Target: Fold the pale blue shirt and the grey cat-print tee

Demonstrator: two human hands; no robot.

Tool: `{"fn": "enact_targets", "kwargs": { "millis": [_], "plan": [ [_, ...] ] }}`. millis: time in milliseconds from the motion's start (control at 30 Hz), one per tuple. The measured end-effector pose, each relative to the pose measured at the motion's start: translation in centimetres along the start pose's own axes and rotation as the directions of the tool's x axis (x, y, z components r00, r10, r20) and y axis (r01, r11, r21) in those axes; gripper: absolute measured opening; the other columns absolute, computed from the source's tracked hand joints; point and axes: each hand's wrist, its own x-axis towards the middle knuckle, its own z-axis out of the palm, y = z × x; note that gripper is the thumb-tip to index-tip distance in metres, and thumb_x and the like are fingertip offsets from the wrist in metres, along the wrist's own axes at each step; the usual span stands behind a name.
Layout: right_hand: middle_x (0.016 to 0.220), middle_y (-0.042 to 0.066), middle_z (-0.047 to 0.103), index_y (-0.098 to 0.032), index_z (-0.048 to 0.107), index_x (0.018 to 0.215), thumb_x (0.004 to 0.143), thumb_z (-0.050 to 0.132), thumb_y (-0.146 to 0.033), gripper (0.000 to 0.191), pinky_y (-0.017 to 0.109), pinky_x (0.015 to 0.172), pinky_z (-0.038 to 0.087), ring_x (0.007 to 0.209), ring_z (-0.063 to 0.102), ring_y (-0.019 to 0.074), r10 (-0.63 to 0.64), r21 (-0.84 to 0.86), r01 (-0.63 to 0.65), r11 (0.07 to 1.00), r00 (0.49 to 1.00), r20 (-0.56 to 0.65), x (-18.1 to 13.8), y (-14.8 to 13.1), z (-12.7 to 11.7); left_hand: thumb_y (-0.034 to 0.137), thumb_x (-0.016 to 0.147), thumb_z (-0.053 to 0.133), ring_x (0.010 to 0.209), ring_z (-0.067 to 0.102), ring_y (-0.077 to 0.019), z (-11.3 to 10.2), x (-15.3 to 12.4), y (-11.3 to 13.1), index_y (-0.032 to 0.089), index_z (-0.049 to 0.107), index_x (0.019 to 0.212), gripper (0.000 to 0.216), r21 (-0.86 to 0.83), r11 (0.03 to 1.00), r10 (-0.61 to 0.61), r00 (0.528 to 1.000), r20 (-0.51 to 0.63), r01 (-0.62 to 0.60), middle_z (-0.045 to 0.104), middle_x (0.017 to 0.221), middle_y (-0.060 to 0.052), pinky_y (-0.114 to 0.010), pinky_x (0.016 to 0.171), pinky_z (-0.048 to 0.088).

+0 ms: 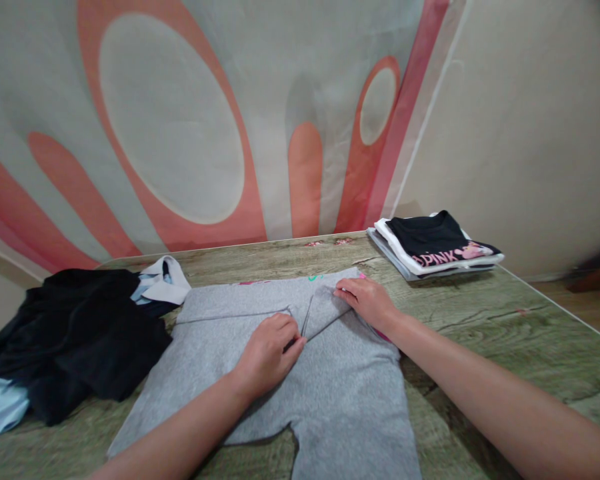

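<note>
A grey knit garment (pixel 330 393) lies spread on the wood-patterned table, its far part folded over in a band. Whether it is a shirt or shorts I cannot tell. Small pink and green bits of print peek out along its far edge. My left hand (pixel 270 350) rests on the middle of the garment, fingertips closed on the cloth beside a raised crease. Farther back and to the right, my right hand (pixel 367 300) pinches a flap of the same cloth near the far right corner. A slanting fold runs between the two hands.
At left lies a loose heap of black clothes (pixel 75 333) with a white collar (pixel 167 280) and pale blue cloth (pixel 3 407). A stack of folded shirts (pixel 435 247), black on top, sits at the back right. The table (pixel 505 333) meets a patterned backdrop (pixel 265 120).
</note>
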Motion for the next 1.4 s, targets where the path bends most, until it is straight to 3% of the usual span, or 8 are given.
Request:
{"fn": "enact_targets", "kwargs": {
  "millis": [567, 667, 733, 833, 967, 1233, 1333, 1400],
  "plan": [
    [0.091, 0.005, 0.070, -0.020, 0.065, 0.097, 0.098, 0.048, -0.041, 0.027, 0.027, 0.079, 0.039, 0.090, 0.062, 0.0181, 0.047, -0.043, -0.043, 0.998, 0.995, 0.093, 0.3, -0.4, -0.2, 0.024, 0.094, 0.049, 0.080, 0.056, -0.0197, -0.2, -0.3, -0.4, 0.019, 0.051, 0.073, 0.021, 0.044, 0.999, -0.030, 1.000, -0.004, 0.030, 0.057, 0.080, -0.004, -0.032, 0.073, 0.046],
    [0.092, 0.006, 0.070, -0.019, 0.065, 0.098, 0.099, 0.046, -0.040, 0.028, 0.027, 0.079, 0.039, 0.091, 0.062, 0.0183, 0.047, -0.057, -0.042, 0.998, 0.995, 0.092, 0.3, -0.5, -0.3, 0.026, 0.095, 0.048, 0.093, 0.059, -0.0223, -0.5, -0.5, -0.1, 0.019, 0.057, 0.087, 0.015, 0.037, 0.999, -0.038, 0.999, -0.035, 0.039, 0.063, 0.092, -0.008, -0.036, 0.083, 0.048],
    [0.092, 0.006, 0.070, -0.019, 0.065, 0.098, 0.099, 0.046, -0.040, 0.028, 0.027, 0.079, 0.040, 0.091, 0.062, 0.0183, 0.041, -0.059, -0.036, 0.998, 0.995, 0.090, 0.3, -0.5, -0.4, 0.030, 0.096, 0.048, 0.117, 0.053, -0.0251, -0.7, -0.5, 0.2, 0.019, 0.056, 0.113, 0.022, 0.046, 0.999, 0.002, 0.999, -0.032, 0.000, 0.061, 0.119, -0.012, -0.041, 0.098, 0.043],
    [0.092, 0.006, 0.070, -0.019, 0.065, 0.098, 0.099, 0.046, -0.038, 0.027, 0.027, 0.080, 0.040, 0.090, 0.062, 0.0180, 0.035, -0.053, -0.030, 0.998, 0.996, 0.086, 0.3, -0.6, -0.4, 0.037, 0.098, 0.046, 0.142, 0.029, -0.0256, -0.7, -0.5, 0.6, 0.023, 0.031, 0.147, 0.054, 0.087, 0.986, 0.125, 0.982, 0.144, -0.139, 0.038, 0.152, -0.011, -0.047, 0.115, 0.026],
    [0.094, 0.005, 0.069, -0.020, 0.065, 0.101, 0.099, 0.046, -0.034, 0.024, 0.028, 0.081, 0.041, 0.091, 0.061, 0.0177, 0.036, -0.043, -0.033, 0.999, 0.997, 0.075, 0.2, -0.7, -0.4, 0.048, 0.099, 0.038, 0.147, 0.019, -0.0244, -0.4, -0.5, 0.4, 0.026, 0.013, 0.154, 0.064, 0.109, 0.972, 0.156, 0.918, 0.365, -0.208, 0.023, 0.159, -0.009, -0.051, 0.119, 0.013],
    [0.104, 0.009, 0.065, -0.018, 0.066, 0.106, 0.098, 0.040, -0.017, 0.027, 0.032, 0.089, 0.044, 0.101, 0.058, 0.0205, 0.071, -0.089, -0.070, 0.994, 0.997, 0.007, 0.2, -0.7, -1.3, 0.057, 0.098, 0.034, 0.148, 0.011, -0.0259, -0.6, -0.9, 0.4, 0.026, 0.001, 0.155, 0.073, 0.103, 0.969, 0.158, 0.887, 0.435, -0.223, 0.011, 0.161, -0.010, -0.053, 0.119, 0.007],
    [0.126, 0.012, 0.061, -0.015, 0.059, 0.124, 0.099, 0.036, -0.017, 0.035, 0.037, 0.102, 0.040, 0.119, 0.052, 0.0225, -0.003, -0.057, 0.005, 0.998, 0.999, 0.039, -0.6, -2.1, -1.7, 0.059, 0.097, 0.033, 0.148, 0.010, -0.0264, -0.6, -0.9, 0.4, 0.026, -0.002, 0.154, 0.074, 0.095, 0.972, 0.153, 0.882, 0.446, -0.217, 0.009, 0.161, -0.010, -0.054, 0.118, 0.006],
    [0.143, 0.014, 0.048, -0.013, 0.048, 0.138, 0.100, 0.038, -0.031, 0.043, 0.045, 0.110, 0.032, 0.135, 0.039, 0.0263, -0.082, -0.036, 0.087, 0.996, 0.989, 0.125, -1.3, -3.6, -1.5, 0.059, 0.097, 0.032, 0.148, 0.009, -0.0266, -0.6, -0.9, 0.5, 0.025, -0.001, 0.155, 0.075, 0.092, 0.971, 0.156, 0.880, 0.450, -0.219, 0.009, 0.161, -0.010, -0.054, 0.118, 0.005]
  ]
}}
